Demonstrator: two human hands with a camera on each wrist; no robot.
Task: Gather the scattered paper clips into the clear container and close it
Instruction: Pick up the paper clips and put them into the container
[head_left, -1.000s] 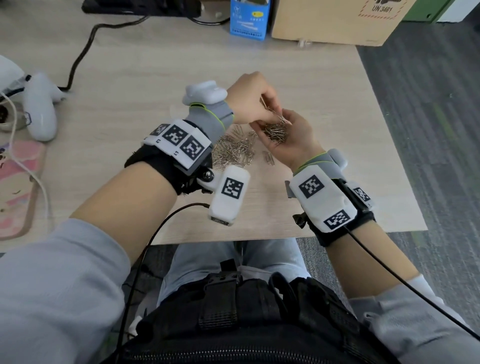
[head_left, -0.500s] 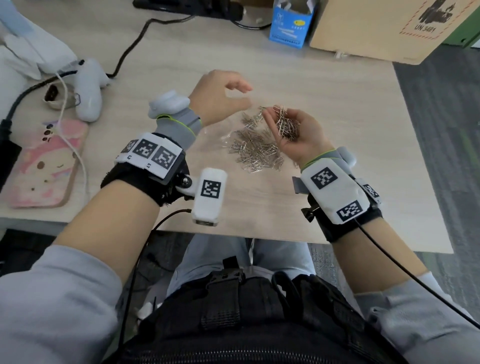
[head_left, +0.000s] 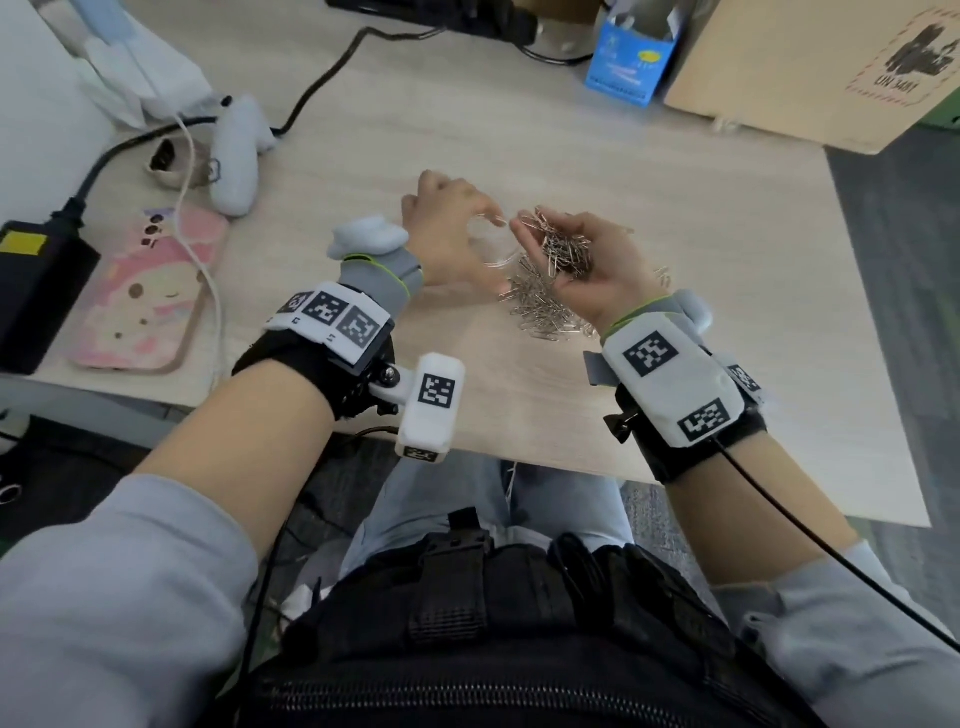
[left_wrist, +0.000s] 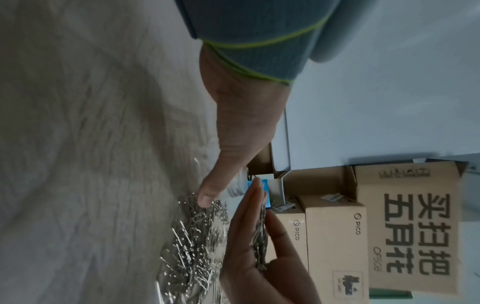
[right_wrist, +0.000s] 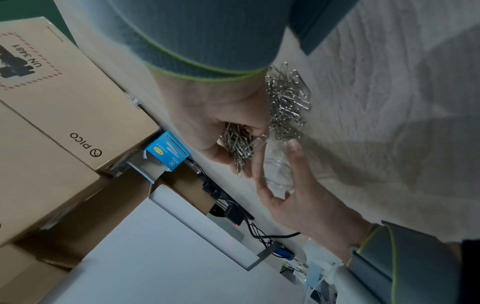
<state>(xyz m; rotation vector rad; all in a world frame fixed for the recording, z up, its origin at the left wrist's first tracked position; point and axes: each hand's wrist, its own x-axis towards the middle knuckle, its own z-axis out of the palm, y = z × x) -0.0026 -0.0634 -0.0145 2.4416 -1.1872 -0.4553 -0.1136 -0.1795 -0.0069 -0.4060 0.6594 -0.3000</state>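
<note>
In the cupped right hand (head_left: 600, 283), silvery paper clips (head_left: 563, 249) lie tangled.

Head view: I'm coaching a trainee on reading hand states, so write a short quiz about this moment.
1. True or false: the right hand is empty.
2. What does the left hand grip? A. clear container B. pink phone C. blue box
3. Fill in: the loose pile of paper clips lies on the ____.
Key: 1 false, it cups a handful of clips; 2 A; 3 table.
</note>
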